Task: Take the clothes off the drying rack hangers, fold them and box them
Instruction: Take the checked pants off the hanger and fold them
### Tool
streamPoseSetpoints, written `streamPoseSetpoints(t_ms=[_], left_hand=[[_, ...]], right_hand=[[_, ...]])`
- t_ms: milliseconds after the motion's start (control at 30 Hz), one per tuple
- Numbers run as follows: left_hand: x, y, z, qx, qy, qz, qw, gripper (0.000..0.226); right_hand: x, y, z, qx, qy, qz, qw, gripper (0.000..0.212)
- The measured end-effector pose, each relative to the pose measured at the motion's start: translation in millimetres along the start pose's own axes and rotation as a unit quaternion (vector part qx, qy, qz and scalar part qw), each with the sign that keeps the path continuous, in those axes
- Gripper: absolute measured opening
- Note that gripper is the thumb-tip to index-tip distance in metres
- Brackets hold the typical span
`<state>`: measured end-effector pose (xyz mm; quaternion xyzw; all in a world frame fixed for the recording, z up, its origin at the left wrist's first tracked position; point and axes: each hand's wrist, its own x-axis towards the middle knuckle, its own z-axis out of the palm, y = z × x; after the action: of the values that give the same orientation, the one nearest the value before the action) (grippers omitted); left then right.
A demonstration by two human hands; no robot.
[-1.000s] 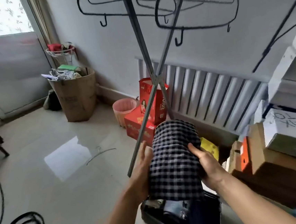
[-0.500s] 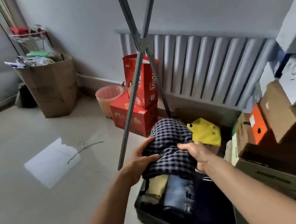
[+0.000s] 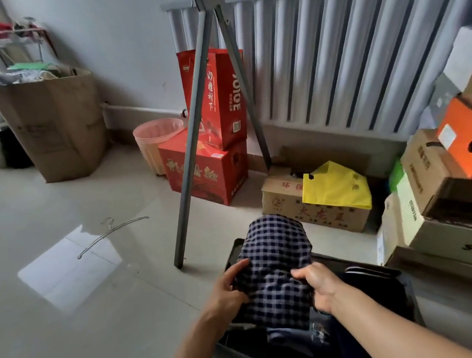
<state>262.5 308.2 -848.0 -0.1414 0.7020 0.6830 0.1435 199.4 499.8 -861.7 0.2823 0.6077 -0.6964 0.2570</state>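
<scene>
A folded dark blue and white checked garment (image 3: 277,264) lies over the far left part of a black storage box (image 3: 382,273) on the floor. My left hand (image 3: 228,290) grips its left edge and my right hand (image 3: 317,286) pinches its right edge near the top. Dark folded clothes (image 3: 307,336), one of them denim, fill the box beneath it. The grey crossed legs of the drying rack (image 3: 189,154) stand just beyond the box. A bare wire hanger (image 3: 110,234) lies on the floor tiles to the left.
Red gift boxes (image 3: 213,169) and a pink bin (image 3: 156,140) sit against the wall under a grey radiator (image 3: 346,52). A cardboard box with a yellow bag (image 3: 334,189) stands behind the storage box. Stacked cartons (image 3: 446,187) crowd the right; a tall full carton (image 3: 51,124) stands far left.
Both hands have lowered the checked garment from chest height down onto the clothes in the black box. The view has tilted down, so the hangers overhead are out of sight.
</scene>
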Motion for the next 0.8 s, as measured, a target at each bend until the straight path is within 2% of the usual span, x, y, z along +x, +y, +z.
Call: streamPoseSetpoints(t_ms=[167,267,433,500,533,567,633,700,733,767,800], left_hand=[[42,-51,-3,0.013,0.051,0.035,0.998,0.085],[68,-80,-9,0.073,0.082,0.056,0.992,0.089],[99,-115,-11,0.224,0.083,0.036,0.970,0.081],[108,-123,-9,0.252,0.087,0.023,0.963,0.077],[111,-127,-10,0.266,0.092,0.017,0.960,0.076],[114,-129,-10,0.275,0.097,0.015,0.956,0.076],[111,-128,-8,0.299,0.100,0.016,0.949,0.076],[108,-128,-6,0.321,0.104,0.023,0.941,0.075],[107,-128,-5,0.327,0.102,0.028,0.939,0.074],[107,-129,-6,0.336,0.101,0.031,0.936,0.073],[107,-130,-6,0.347,0.100,0.033,0.932,0.073]], right_hand=[[62,33,11,-0.004,-0.001,-0.015,1.000,0.036],[94,51,20,-0.018,0.008,-0.027,0.999,0.034],[149,84,28,-0.075,0.037,-0.042,0.996,0.064],[139,87,32,-0.172,0.083,-0.092,0.977,0.065],[135,86,32,-0.246,0.121,-0.144,0.951,0.068],[131,86,32,-0.322,0.171,-0.222,0.904,0.067],[124,83,33,-0.451,0.238,-0.401,0.761,0.067],[132,80,36,-0.538,0.211,-0.492,0.651,0.084],[135,78,39,-0.576,0.171,-0.512,0.614,0.088],[137,77,43,-0.621,0.134,-0.525,0.566,0.083],[135,75,46,-0.665,0.100,-0.512,0.535,0.070]])
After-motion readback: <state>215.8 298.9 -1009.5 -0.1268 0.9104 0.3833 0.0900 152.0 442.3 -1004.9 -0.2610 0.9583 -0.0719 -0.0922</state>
